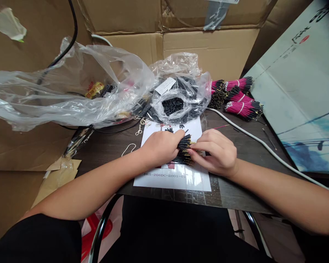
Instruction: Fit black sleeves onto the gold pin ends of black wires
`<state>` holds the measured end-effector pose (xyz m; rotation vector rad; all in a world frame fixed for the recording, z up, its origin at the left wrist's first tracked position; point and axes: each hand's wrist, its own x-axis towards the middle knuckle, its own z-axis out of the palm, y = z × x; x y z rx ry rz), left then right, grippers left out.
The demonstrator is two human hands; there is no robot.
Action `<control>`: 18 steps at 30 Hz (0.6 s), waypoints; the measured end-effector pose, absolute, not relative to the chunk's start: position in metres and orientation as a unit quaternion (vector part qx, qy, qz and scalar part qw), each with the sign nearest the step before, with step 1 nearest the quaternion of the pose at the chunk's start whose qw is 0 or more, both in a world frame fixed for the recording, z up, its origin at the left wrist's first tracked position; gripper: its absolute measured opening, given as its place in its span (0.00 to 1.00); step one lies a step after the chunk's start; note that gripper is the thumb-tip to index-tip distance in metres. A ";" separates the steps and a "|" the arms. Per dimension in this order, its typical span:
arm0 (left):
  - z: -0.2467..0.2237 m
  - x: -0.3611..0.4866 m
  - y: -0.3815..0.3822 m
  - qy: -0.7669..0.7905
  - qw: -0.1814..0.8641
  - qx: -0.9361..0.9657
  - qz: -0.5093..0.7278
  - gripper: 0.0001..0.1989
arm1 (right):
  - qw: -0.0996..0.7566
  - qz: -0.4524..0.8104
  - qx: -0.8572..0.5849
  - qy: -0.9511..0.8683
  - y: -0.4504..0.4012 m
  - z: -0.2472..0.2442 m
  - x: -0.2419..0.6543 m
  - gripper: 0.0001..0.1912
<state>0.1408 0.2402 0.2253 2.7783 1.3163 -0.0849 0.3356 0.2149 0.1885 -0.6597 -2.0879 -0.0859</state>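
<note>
My left hand (164, 147) is closed around a bundle of black-sleeved wires (184, 142), whose gold-coloured tips point right. At those tips, my right hand (216, 151) pinches with thumb and forefinger; whether a single tip is between them is too small to make out. More black wires with gold ends (183, 157) lie just below the bundle. Beneath both hands is a white printed sheet (170, 182) under clear tape. Behind them, an opened clear plastic bag (196, 96) holds many short black sleeves (172, 106).
Tied bundles of pink wires (242, 108) with black ends lie at the back right. A white cable (252, 135) crosses the table on the right. A large clear plastic bag (98, 106) spreads over the left side. Cardboard (208, 51) walls the back; a painted panel (304, 102) stands right.
</note>
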 end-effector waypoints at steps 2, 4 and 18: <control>0.226 0.141 0.239 0.436 0.042 0.899 -0.026 0.12 | 0.461 -0.062 -0.257 -0.847 0.214 0.190 0.336 0.13; 0.227 0.141 0.239 0.442 0.052 0.895 -0.021 0.12 | 0.458 -0.093 -0.241 -0.851 0.214 0.192 0.337 0.14; 0.228 0.137 0.233 0.428 0.192 0.877 0.101 0.06 | 0.435 -0.191 -0.219 -0.852 0.210 0.200 0.336 0.22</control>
